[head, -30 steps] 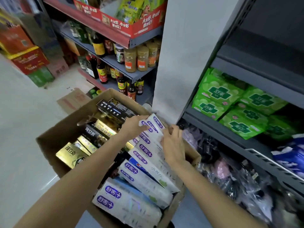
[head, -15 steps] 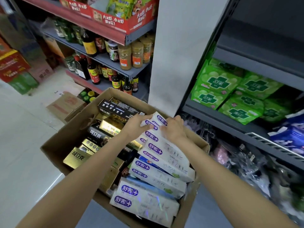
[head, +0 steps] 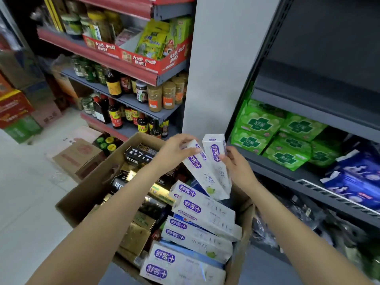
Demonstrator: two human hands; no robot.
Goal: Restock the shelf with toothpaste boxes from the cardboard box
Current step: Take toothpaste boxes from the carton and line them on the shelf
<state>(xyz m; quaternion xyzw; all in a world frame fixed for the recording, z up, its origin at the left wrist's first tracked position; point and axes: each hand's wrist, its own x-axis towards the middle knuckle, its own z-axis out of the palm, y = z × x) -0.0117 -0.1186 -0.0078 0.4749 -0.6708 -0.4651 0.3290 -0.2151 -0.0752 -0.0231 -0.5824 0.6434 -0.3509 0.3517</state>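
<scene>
An open cardboard box (head: 86,194) in front of me holds several white-and-purple toothpaste boxes (head: 197,233) on its right side and gold and black boxes (head: 139,155) on its left. Two white toothpaste boxes (head: 213,173) are lifted above the carton, tilted with their far ends up. My left hand (head: 174,153) grips the top of the left one. My right hand (head: 234,167) holds the right one from its side. The dark grey shelf (head: 308,112) rises at the right, its upper level bare.
Green packets (head: 273,134) and blue packs (head: 357,177) fill the grey shelf's lower level. A white pillar (head: 218,64) stands behind the carton. Left of it, shelves carry sauce bottles and jars (head: 127,103). A small closed carton (head: 80,157) lies on the pale floor.
Both hands have lifted two white toothpaste boxes up out of the carton and tipped them more upright. The view has tilted upward, showing more shelving.
</scene>
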